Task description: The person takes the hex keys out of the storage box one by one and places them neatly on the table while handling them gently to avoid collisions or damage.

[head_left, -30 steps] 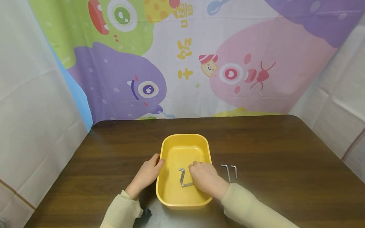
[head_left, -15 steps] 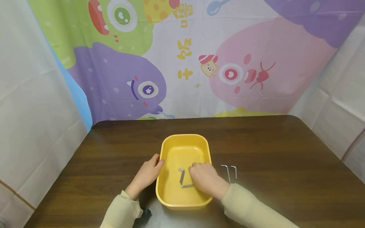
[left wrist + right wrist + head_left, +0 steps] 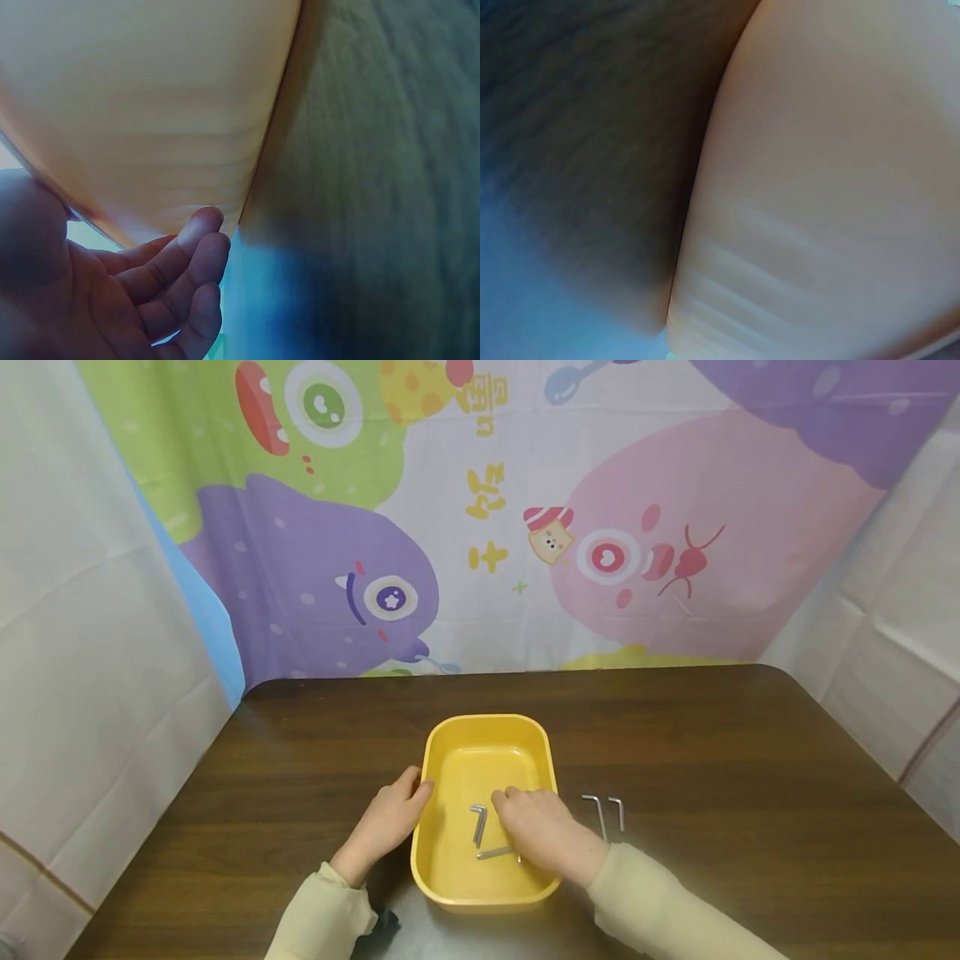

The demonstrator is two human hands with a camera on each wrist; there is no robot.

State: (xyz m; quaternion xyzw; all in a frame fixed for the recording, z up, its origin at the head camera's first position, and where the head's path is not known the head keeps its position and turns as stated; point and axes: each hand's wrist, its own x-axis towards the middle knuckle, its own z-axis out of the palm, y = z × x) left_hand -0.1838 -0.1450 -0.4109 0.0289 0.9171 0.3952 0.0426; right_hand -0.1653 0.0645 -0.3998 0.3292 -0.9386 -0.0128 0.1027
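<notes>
A yellow plastic tray (image 3: 487, 893) stands in the middle of the table. My left hand (image 3: 392, 814) grips its left side, thumb at the rim and fingers against the outer wall; in the left wrist view those fingers (image 3: 201, 259) are bent beside it. Over the tray's right wall my right hand (image 3: 542, 828) reaches inside, back of the hand up and knuckles bent. One metal hex key (image 3: 493, 853) lies right at its fingers, and a small metal tip (image 3: 519, 860) shows below them. The fingertips are hidden, so I cannot tell whether they pinch a key. More hex keys (image 3: 478, 825) lie together left of this hand.
Two more hex keys, a longer one (image 3: 598, 817) and a shorter one (image 3: 619, 813), lie on the dark wooden table (image 3: 712, 760) right of the tray. A printed cartoon curtain (image 3: 495, 610) hangs behind the table. Something small and dark (image 3: 384, 927) sits by the left sleeve.
Inside the tray the hex key at my right hand has tilted a little, and a metal tip now shows under the fingers. The right fingers have shifted slightly; my left hand stays put.
</notes>
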